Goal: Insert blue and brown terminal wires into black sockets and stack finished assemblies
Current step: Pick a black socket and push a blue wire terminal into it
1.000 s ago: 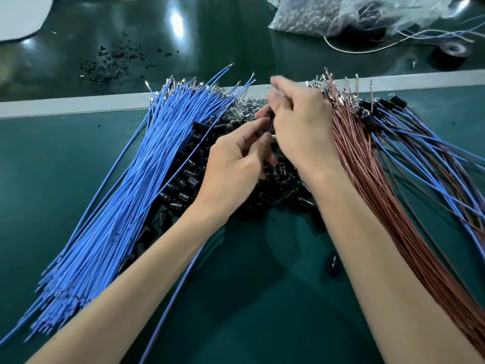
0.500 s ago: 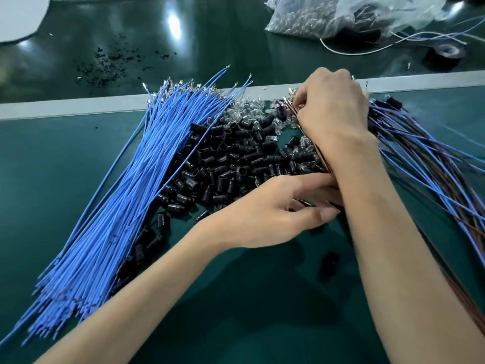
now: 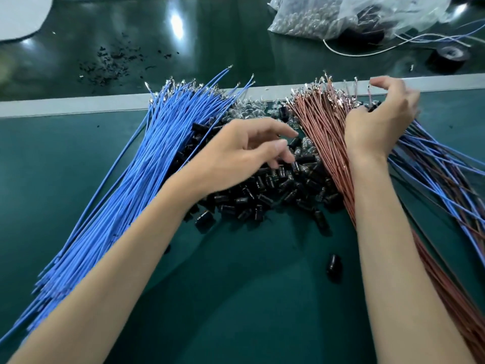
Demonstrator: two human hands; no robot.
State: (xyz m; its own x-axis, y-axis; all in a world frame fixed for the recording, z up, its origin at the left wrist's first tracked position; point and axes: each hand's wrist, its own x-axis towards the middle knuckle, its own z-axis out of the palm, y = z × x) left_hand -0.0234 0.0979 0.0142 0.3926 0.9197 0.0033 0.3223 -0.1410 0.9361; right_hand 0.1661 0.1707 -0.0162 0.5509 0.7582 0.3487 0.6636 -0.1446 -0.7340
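Judging by the piles, I am somewhere in the middle of the job. My right grip lies on the stack of assemblies at the right of the tabletop, fingers curled over a black socket end. I cannot tell whether they clamp it or only rest on it. My left grip hovers over the sockets heaped in the middle, fingers loose and apart, holding nothing. A fair number of blue-and-brown pairs lie finished in that stack. But the blue wires on the left and the brown wires beside the sockets are thick, unused bundles, and a stray socket lies near me. Most of the work, I reckon, is left.
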